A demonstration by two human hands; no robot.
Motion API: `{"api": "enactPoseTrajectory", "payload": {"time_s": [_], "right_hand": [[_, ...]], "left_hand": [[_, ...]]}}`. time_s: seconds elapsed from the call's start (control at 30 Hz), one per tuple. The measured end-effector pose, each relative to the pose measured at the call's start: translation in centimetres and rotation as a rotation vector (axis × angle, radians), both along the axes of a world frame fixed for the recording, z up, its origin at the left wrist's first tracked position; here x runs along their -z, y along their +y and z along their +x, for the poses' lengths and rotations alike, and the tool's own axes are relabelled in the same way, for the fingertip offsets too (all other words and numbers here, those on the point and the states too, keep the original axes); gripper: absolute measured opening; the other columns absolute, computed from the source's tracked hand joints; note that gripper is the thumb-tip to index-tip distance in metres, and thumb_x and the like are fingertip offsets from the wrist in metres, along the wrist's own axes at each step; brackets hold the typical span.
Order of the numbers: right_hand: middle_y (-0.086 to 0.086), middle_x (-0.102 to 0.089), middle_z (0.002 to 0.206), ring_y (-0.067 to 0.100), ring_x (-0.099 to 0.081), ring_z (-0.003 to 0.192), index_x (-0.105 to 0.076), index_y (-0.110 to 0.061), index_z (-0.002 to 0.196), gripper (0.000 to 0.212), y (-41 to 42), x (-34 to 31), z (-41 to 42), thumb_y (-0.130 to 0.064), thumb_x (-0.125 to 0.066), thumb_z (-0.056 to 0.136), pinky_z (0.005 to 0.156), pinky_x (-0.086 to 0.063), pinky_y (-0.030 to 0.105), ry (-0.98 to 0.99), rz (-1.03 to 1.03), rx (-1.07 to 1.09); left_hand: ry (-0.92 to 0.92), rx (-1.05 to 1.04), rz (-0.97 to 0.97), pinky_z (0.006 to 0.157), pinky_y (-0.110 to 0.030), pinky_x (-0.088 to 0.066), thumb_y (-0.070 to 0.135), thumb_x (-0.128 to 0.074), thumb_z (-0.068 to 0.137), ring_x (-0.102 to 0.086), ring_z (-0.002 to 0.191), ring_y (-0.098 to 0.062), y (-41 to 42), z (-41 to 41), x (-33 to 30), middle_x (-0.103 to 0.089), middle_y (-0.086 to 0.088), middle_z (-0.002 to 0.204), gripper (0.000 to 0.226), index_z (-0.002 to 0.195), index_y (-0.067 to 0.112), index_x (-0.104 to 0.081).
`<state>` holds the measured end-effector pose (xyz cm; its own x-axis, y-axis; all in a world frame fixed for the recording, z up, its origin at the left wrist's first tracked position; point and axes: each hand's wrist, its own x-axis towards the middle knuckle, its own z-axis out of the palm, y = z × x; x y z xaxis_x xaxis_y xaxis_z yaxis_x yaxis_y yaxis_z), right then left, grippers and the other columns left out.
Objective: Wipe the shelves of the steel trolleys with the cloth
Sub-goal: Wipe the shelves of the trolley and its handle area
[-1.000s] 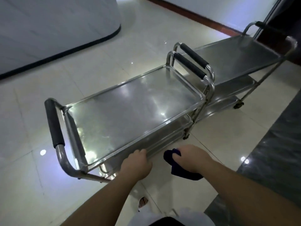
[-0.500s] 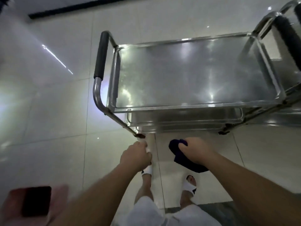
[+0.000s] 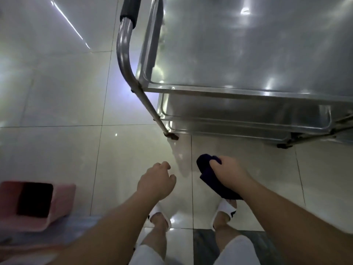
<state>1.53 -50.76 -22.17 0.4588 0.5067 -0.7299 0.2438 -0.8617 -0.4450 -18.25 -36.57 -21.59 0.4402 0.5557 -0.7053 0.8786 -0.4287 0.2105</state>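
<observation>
A steel trolley [image 3: 248,90] fills the upper right, seen from above, with its shiny top shelf and lower shelves [image 3: 238,119] showing below the near rim. Its tubular handle with a black grip [image 3: 124,44] curves down at the left end. My right hand [image 3: 227,173] grips a dark blue cloth [image 3: 208,175] above the floor, short of the trolley's near edge. My left hand [image 3: 155,181] hangs beside it with fingers loosely curled and holds nothing. Neither hand touches the trolley.
A pink bin [image 3: 38,205] with a dark opening stands on the floor at the lower left. Glossy pale tiles [image 3: 57,111] spread to the left of the trolley. My feet in white slippers [image 3: 223,209] stand just below my hands, near a dark floor strip.
The view has tilted down and closer to the trolley. My left hand has come off the trolley's rim and now hangs free. The cloth stays in my right hand.
</observation>
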Motion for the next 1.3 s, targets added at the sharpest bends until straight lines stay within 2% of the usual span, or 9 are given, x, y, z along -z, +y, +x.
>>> {"api": "enactPoseTrajectory", "payload": {"time_s": [0.2, 0.33, 0.5, 0.73, 0.9, 1.0, 1.17, 1.23, 1.3], "right_hand": [[0.006, -0.067, 0.076, 0.022, -0.063, 0.069, -0.064, -0.018, 0.088, 0.040, 5.4, 10.9, -2.8, -0.046, -0.039, 0.101, 0.057, -0.040, 0.030, 0.042, -0.005, 0.103], [0.005, -0.070, 0.072, 0.026, -0.069, 0.067, -0.066, -0.022, 0.084, 0.039, 7.2, 16.7, -2.0, -0.047, -0.039, 0.096, 0.061, -0.052, 0.034, 0.041, 0.048, 0.068], [0.003, -0.066, 0.072, 0.019, -0.064, 0.066, -0.063, -0.022, 0.079, 0.038, 10.5, 25.5, 1.2, -0.043, -0.039, 0.099, 0.056, -0.037, 0.030, -0.142, 0.099, -0.072], [0.006, -0.064, 0.079, 0.023, -0.060, 0.069, -0.061, -0.019, 0.085, 0.040, 15.0, 36.2, 5.0, -0.047, -0.038, 0.102, 0.056, -0.035, 0.032, -0.263, 0.123, -0.105], [0.010, -0.059, 0.070, 0.028, -0.060, 0.067, -0.058, -0.007, 0.080, 0.041, 18.2, 42.0, 6.5, -0.034, -0.040, 0.105, 0.059, -0.039, 0.035, -0.353, 0.271, -0.170], [0.004, -0.055, 0.072, 0.021, -0.054, 0.063, -0.057, -0.009, 0.085, 0.035, 20.2, 44.5, 7.2, -0.035, -0.044, 0.106, 0.060, -0.038, 0.030, -0.451, 0.318, -0.193], [0.001, -0.053, 0.057, 0.015, -0.051, 0.049, -0.060, -0.016, 0.073, 0.040, 22.9, 47.7, 7.4, -0.041, -0.043, 0.099, 0.049, -0.033, 0.026, -0.353, 0.423, -0.014], [0.000, -0.055, 0.061, 0.015, -0.053, 0.052, -0.059, -0.016, 0.076, 0.038, 23.6, 48.3, 7.4, -0.040, -0.042, 0.099, 0.050, -0.033, 0.026, -0.410, 0.456, -0.020], [-0.001, -0.057, 0.068, 0.013, -0.054, 0.058, -0.057, -0.015, 0.085, 0.038, 24.4, 49.1, 7.3, -0.043, -0.039, 0.101, 0.051, -0.033, 0.026, -0.550, 0.470, -0.035]], "left_hand": [[0.011, 0.006, 0.028, 0.099, -0.044, -0.049, 0.044, -0.048, 0.099, -0.055, 0.126, -0.029, 3.9, -0.9, 9.6, -0.055, -0.003, 0.140, 0.050, 0.145, 0.025, -0.051], [-0.017, -0.005, 0.067, 0.099, -0.046, -0.051, 0.045, -0.050, 0.099, -0.056, 0.124, -0.028, 5.9, 0.5, 15.5, -0.057, -0.003, 0.137, 0.049, 0.144, 0.025, -0.051], [-0.070, -0.002, 0.116, 0.097, -0.045, -0.050, 0.043, -0.050, 0.098, -0.057, 0.122, -0.028, 8.3, 2.8, 25.2, -0.058, -0.003, 0.133, 0.046, 0.140, 0.025, -0.053], [-0.187, -0.006, 0.180, 0.087, -0.036, -0.045, 0.041, -0.052, 0.096, -0.058, 0.119, -0.025, 12.2, 5.4, 36.1, -0.058, 0.003, 0.129, 0.036, 0.132, 0.040, -0.058], [-0.197, 0.036, 0.253, 0.089, -0.043, -0.055, 0.041, -0.054, 0.097, -0.062, 0.108, -0.028, 15.8, 6.9, 41.6, -0.061, -0.002, 0.122, 0.031, 0.123, 0.027, -0.062], [-0.231, 0.063, 0.303, 0.089, -0.046, -0.057, 0.036, -0.053, 0.096, -0.063, 0.105, -0.030, 17.5, 6.9, 44.1, -0.063, -0.004, 0.117, 0.026, 0.116, 0.024, -0.065], [-0.276, 0.060, 0.296, 0.090, -0.040, -0.056, 0.041, -0.055, 0.098, -0.066, 0.108, -0.028, 20.4, 6.2, 47.1, -0.068, -0.003, 0.124, 0.033, 0.124, 0.026, -0.069], [-0.289, 0.009, 0.285, 0.087, -0.034, -0.050, 0.049, -0.059, 0.098, -0.064, 0.115, -0.027, 21.9, 5.8, 47.9, -0.067, -0.002, 0.132, 0.046, 0.134, 0.021, -0.064], [-0.316, -0.033, 0.294, 0.085, -0.034, -0.047, 0.058, -0.064, 0.094, -0.063, 0.116, -0.027, 23.4, 5.4, 48.4, -0.065, -0.003, 0.133, 0.063, 0.141, 0.018, -0.056]]}}
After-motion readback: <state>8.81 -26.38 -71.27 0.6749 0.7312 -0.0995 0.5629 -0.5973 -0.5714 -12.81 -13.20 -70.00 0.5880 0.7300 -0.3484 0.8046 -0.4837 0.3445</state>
